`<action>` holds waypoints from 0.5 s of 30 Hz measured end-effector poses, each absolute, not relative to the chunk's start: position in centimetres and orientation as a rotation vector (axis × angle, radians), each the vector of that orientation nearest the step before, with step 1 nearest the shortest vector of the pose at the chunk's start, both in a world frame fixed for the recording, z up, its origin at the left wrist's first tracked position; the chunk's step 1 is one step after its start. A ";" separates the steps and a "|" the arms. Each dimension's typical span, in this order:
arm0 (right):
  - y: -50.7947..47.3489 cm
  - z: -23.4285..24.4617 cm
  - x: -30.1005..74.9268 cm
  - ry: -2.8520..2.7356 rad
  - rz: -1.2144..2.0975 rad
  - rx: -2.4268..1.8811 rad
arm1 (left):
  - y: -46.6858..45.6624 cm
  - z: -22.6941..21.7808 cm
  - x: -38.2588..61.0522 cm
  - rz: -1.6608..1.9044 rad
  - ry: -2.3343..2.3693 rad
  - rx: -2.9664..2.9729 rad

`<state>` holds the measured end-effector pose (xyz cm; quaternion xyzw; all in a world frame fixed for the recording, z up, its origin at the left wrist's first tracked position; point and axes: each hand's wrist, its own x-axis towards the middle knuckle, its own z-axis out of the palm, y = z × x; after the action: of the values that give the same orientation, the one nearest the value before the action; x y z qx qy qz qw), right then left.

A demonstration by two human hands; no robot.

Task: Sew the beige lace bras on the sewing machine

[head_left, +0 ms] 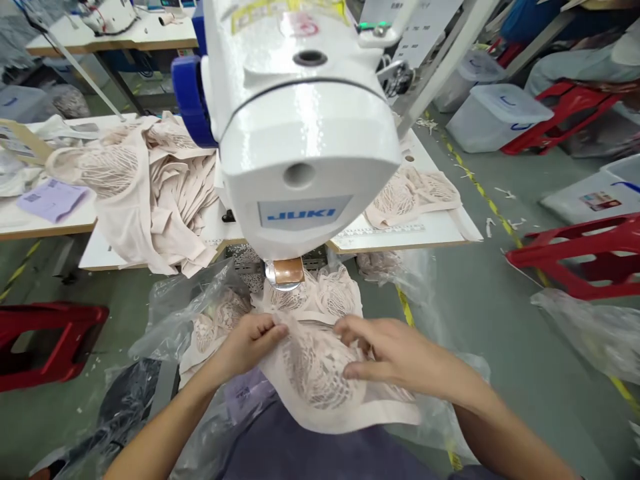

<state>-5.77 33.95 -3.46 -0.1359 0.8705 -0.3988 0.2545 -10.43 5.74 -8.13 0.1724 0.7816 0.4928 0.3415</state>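
Below the sewing machine head, a beige lace bra (325, 380) hangs in front of my body, its cup facing up and its lower band curving toward me. My left hand (255, 343) pinches the bra's upper left edge between thumb and fingers. On the other side, my right hand (380, 350) rests over the lace with its fingers bent and its thumb apart from them; the fingertips touch the cup's upper edge. Behind both hands, another lace bra (337, 297) lies under the machine's front end. The fingertips of my right hand are partly hidden.
The white sewing machine (305, 133) fills the upper middle. A pile of beige bras (165, 193) covers the left table, beside a purple slip (53, 199). Another bra (410, 193) lies right of the machine. Clear plastic (190, 313) hangs around my lap. Red stools (585, 253) and lidded bins (500, 113) stand right.
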 end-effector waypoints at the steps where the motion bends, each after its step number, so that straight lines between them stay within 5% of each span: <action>1: 34.2 -3.7 -6.2 2.449 -1.094 -0.332 | 6.7 -7.2 -10.5 1.247 2.016 0.529; 10: 30.4 -7.8 -8.7 2.223 -1.776 -0.280 | 9.6 -3.2 -12.9 1.047 2.372 0.700; 15: 29.2 -7.2 -11.1 2.466 -1.709 -0.354 | 8.0 -2.2 -15.6 1.253 2.374 0.320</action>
<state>-11.10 29.17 -7.19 -0.1171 0.8149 -0.5645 0.0602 -15.56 8.00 -2.25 0.1154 0.8572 0.4523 0.2173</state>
